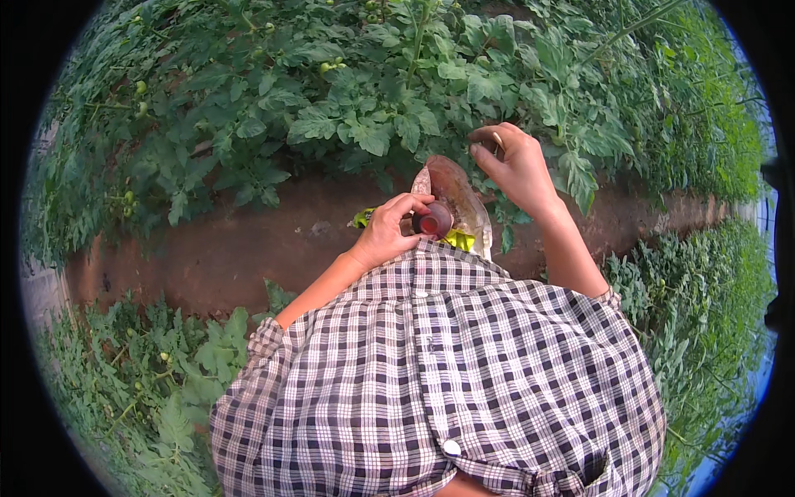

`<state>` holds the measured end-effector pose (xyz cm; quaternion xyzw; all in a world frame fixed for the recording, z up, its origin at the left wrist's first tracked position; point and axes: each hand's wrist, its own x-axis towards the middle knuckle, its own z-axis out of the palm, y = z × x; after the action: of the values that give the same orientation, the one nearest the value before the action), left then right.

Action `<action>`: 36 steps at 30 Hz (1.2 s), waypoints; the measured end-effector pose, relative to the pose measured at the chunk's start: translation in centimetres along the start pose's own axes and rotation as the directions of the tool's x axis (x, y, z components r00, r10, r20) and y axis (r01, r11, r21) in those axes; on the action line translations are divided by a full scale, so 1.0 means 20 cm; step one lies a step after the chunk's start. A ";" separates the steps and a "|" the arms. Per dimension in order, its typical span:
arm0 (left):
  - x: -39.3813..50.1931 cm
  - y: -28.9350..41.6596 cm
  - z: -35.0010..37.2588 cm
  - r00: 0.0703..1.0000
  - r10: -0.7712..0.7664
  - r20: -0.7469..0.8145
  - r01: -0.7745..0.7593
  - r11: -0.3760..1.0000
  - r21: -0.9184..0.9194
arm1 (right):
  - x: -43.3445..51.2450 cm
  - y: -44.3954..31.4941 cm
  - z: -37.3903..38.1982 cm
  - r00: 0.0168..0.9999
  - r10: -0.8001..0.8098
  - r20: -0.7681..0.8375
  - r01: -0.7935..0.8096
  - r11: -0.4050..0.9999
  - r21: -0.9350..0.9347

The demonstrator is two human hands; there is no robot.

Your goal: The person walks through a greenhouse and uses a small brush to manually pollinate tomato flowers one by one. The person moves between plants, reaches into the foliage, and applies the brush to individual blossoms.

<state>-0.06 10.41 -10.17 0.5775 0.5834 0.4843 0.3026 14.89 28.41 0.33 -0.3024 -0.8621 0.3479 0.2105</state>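
Note:
My left hand (pixel 392 228) holds a small dark red round container (pixel 435 221) with an opening at its top, just above my checked shirt collar. Beyond it lies a worn, brownish sack or bag (pixel 458 186), with a bright yellow-green piece (pixel 459 240) showing beside the container. To the right, my right hand (pixel 510 163) is raised by the tomato leaves, its fingers bent around a thin pale stick-like tool (pixel 499 141). The tips of its thumb and forefinger are near each other; whether something small is between them cannot be told.
Dense tomato plants (pixel 372 118) with green fruit (pixel 141 87) rise in front of me. A strip of bare brown soil (pixel 186 242) runs from left to right. More tomato plants (pixel 174 373) grow at the lower left and along the right side (pixel 695 310).

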 end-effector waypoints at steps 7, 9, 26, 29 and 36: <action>-0.03 -0.03 -0.01 0.997 -0.068 -0.021 0.068 0.998 -0.015 | -0.17 0.00 -0.11 0.954 0.105 -0.281 0.029 0.900 0.435; -0.04 -0.04 0.00 0.994 -0.110 -0.027 0.110 0.994 -0.016 | -0.19 -0.03 -0.14 0.908 -0.073 -0.412 0.214 0.927 0.307; -0.03 -0.02 -0.04 0.998 -0.029 -0.062 0.032 0.999 0.044 | -0.22 -0.21 0.11 0.916 -0.395 0.074 0.391 0.918 0.065; 0.01 0.02 -0.05 0.999 -0.018 -0.032 0.019 0.999 0.027 | -0.17 -0.20 0.15 0.894 -0.406 0.188 0.405 0.913 0.047; -0.08 -0.04 0.00 0.998 0.053 0.026 -0.056 0.989 0.136 | 0.04 0.15 0.16 0.901 0.046 0.431 -0.318 0.747 0.584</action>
<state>-0.11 8.90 -11.26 0.6181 0.5957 0.4448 0.2554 13.53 29.20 -3.97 -0.2211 -0.6804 0.6930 0.0894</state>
